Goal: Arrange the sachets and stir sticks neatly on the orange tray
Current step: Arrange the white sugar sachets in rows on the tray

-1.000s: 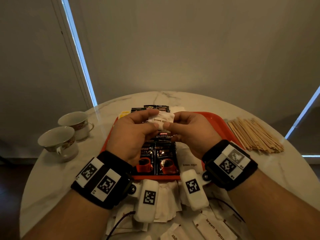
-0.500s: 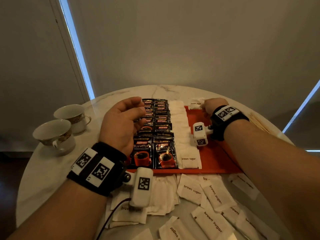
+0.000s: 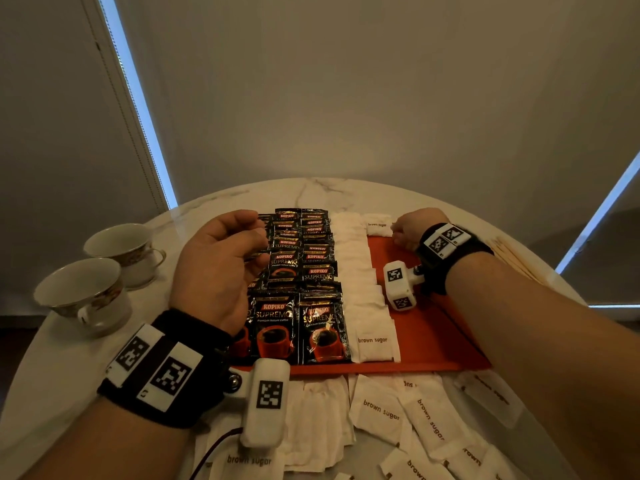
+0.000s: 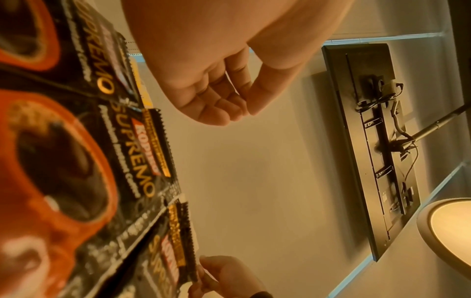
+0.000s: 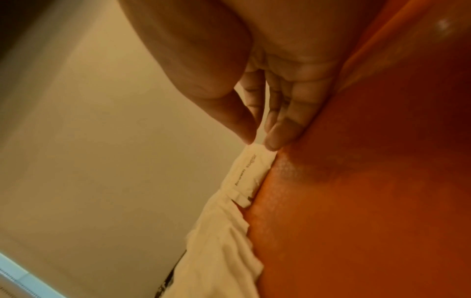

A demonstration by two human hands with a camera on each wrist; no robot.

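A round marble table [image 3: 86, 358] stands before a plain wall with lit window strips at both sides. The left wrist view shows a dark panel with cables [image 4: 377, 151] mounted on the wall.

An orange tray [image 3: 429, 334] lies at the table's centre. Black coffee sachets [image 3: 298, 271] fill the tray's left part in overlapping columns. A column of white sugar sachets [image 3: 363, 289] runs beside them, from the tray's far edge to its near edge. The tray's right part is bare.

The right hand [image 3: 412, 226] is at the tray's far edge. Its thumb and fingertips [image 5: 277, 139] pinch the end of one sugar sachet [image 3: 378, 224], which lies just right of the white column's far end. The left hand [image 3: 218, 268] hovers above the coffee sachets, fingers loosely curled, holding nothing.

Loose sugar sachets [image 3: 408, 417] lie scattered on the table along the tray's near edge. Stir sticks [image 3: 509, 251] lie on the table right of the tray, mostly hidden by the right forearm. Two teacups [image 3: 104, 268] stand near the table's left edge.
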